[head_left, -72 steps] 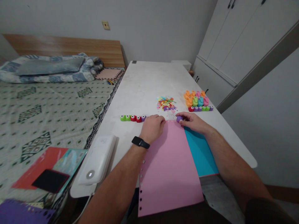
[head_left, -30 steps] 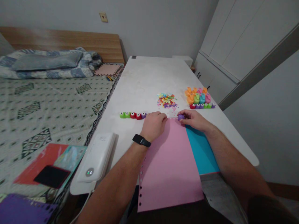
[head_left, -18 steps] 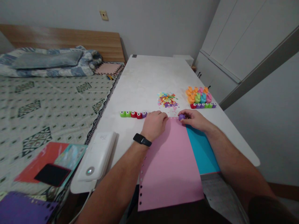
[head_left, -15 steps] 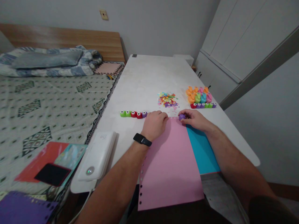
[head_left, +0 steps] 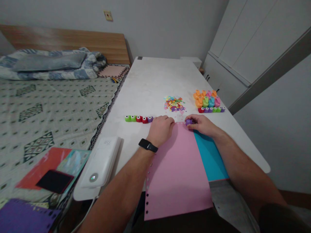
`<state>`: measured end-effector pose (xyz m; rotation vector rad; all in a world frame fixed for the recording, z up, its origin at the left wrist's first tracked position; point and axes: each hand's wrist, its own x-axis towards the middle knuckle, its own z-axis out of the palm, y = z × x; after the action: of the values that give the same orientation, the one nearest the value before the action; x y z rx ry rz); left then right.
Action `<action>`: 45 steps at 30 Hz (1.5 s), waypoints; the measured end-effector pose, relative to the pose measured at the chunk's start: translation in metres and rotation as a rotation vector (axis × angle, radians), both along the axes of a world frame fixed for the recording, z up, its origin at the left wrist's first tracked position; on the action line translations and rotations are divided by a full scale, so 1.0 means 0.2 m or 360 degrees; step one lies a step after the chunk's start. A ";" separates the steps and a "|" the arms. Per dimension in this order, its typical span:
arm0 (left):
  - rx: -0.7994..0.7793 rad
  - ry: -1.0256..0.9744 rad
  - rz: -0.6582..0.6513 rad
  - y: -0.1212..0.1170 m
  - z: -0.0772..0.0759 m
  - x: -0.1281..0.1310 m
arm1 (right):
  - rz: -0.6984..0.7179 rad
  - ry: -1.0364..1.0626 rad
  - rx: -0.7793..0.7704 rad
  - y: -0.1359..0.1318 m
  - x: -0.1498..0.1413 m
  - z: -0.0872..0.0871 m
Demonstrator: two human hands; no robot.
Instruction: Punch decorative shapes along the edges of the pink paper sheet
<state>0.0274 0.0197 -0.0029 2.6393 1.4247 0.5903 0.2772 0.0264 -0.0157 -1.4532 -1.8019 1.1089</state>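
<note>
A sheet of pink paper (head_left: 179, 171) lies toward me over the table's near edge, with star-shaped holes down its left side and small holes along its far edge. My left hand (head_left: 161, 129) is closed on the far left part of the sheet, its fingertips at the edge. My right hand (head_left: 201, 124) grips a small purple craft punch (head_left: 189, 122) at the far right corner of the paper. Beneath the pink sheet, blue paper (head_left: 211, 155) shows on the right. A row of green, red and purple craft punches (head_left: 139, 119) stands just left of my left hand.
Colourful paper confetti (head_left: 174, 104) lies in a heap beyond the sheet. Orange, green, blue and pink larger punches (head_left: 206, 99) stand at the right, with small ones (head_left: 211, 110) in front. A white power bank (head_left: 102, 161) with a cable sits at the left table edge, beside a bed (head_left: 60, 106).
The purple punch and my right fingertips have shifted very slightly left. The near left corner of the pink paper has moved a little to the right. My left hand stays nearly still.
</note>
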 end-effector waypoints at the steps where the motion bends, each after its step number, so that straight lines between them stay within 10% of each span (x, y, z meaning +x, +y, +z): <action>1: -0.0001 0.0004 0.0002 0.00 0.00 0.00 | 0.0001 0.0007 0.0009 0.00 0.00 0.00; 25: -0.0067 0.0031 -0.0004 -0.01 0.01 0.00 | -0.0549 0.0719 -0.0043 0.05 0.01 -0.04; 45: 0.0169 0.0301 -0.0082 -0.07 -0.01 0.07 | -0.0633 0.0548 -0.0090 0.02 -0.03 0.01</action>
<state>0.0421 0.0047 -0.0053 2.8733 1.4031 0.4324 0.2714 0.0296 -0.0137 -1.4654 -1.1925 1.1235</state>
